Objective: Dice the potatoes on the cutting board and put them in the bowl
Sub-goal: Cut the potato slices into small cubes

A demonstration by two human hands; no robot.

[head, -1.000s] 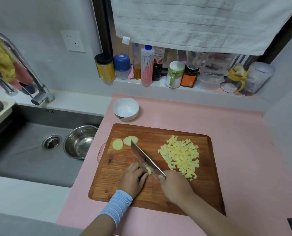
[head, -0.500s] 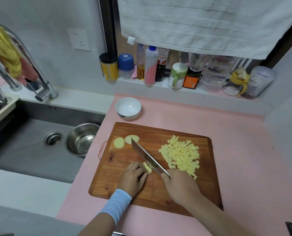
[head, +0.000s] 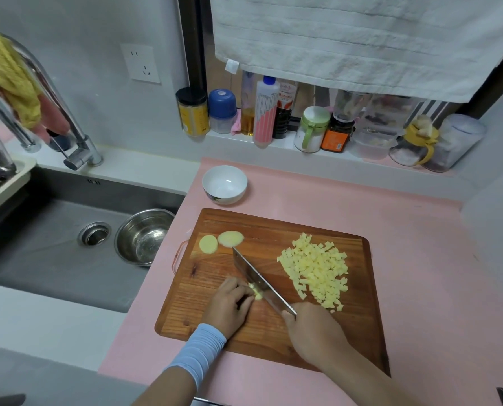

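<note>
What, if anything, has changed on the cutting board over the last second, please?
Very little: the right hand still grips the knife and the left hand still holds the small potato piece against it, with only slight chopping motion. The diced pile, two slices and white bowl stayed put.

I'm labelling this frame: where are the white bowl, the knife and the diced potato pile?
white bowl (head: 214,180), head view, inner wall.
knife (head: 255,274), head view, middle of blade.
diced potato pile (head: 317,268), head view, centre of heap.
</note>
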